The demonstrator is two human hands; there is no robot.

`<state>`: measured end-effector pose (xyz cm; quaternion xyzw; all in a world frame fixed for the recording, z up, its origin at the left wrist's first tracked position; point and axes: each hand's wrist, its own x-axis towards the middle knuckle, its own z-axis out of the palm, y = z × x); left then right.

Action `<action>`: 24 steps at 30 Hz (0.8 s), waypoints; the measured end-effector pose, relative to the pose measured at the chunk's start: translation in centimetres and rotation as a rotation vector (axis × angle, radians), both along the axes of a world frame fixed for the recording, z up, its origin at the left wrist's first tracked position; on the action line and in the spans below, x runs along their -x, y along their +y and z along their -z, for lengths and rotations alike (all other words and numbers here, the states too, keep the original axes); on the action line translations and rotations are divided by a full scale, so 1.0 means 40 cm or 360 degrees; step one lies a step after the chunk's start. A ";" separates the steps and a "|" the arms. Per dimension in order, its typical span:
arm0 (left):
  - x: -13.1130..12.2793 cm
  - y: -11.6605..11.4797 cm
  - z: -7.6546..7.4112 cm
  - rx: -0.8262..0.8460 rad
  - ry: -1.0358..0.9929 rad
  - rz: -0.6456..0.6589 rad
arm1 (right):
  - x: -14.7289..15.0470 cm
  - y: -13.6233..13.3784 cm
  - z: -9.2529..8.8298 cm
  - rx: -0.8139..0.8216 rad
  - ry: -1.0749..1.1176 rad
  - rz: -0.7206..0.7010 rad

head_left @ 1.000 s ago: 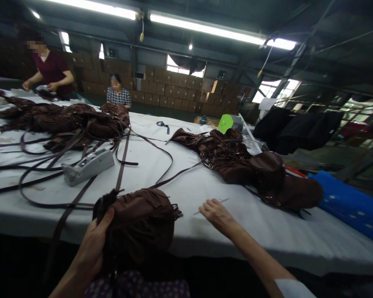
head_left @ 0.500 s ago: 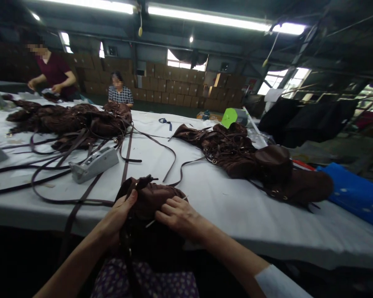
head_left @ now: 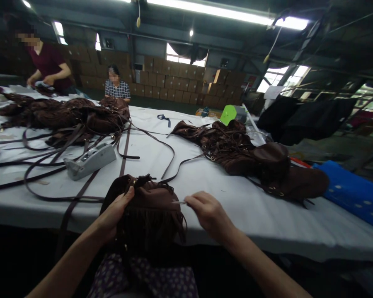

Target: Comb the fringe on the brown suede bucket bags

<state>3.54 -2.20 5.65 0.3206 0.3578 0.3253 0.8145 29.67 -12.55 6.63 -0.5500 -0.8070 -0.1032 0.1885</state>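
The left hand (head_left: 114, 214) is closed around the left side of a brown fringed bag (head_left: 151, 207), thumb pressed on its top. The bag sits at the near edge of the white-covered bench (head_left: 224, 194), its fringe hanging toward the person's lap. The right hand (head_left: 209, 213) pinches a thin pale stick (head_left: 178, 202) between its fingertips, the tip touching the bag's upper edge. A grey tape dispenser (head_left: 90, 160) lies among loose brown straps (head_left: 49, 174) to the left, and a heap of brown bags (head_left: 248, 159) lies to the right.
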 end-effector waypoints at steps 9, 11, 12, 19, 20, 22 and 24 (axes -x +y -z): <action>-0.003 -0.002 -0.015 -0.0081 -0.0012 -0.0073 | 0.155 0.092 0.035 0.0206 -0.0515 -0.0452; 0.010 0.012 -0.002 -0.0017 -0.0044 -0.0109 | 0.073 0.076 0.080 0.0359 -0.0484 -0.0327; 0.018 0.021 0.003 0.0003 -0.0054 -0.0126 | 0.030 0.063 0.098 0.0459 -0.0419 -0.0209; 0.068 0.064 0.021 0.0154 0.0022 -0.0217 | -0.105 -0.072 0.113 0.0836 0.0485 0.0424; 0.063 0.059 0.020 0.0165 0.0028 -0.0199 | -0.091 -0.077 0.105 0.0873 0.0831 0.0415; 0.048 0.043 0.018 0.0182 0.0002 -0.0165 | -0.052 -0.073 0.089 0.0960 0.1474 0.0333; 0.034 0.027 0.016 0.0192 -0.0042 -0.0151 | -0.016 -0.061 0.076 0.1050 0.1815 0.0231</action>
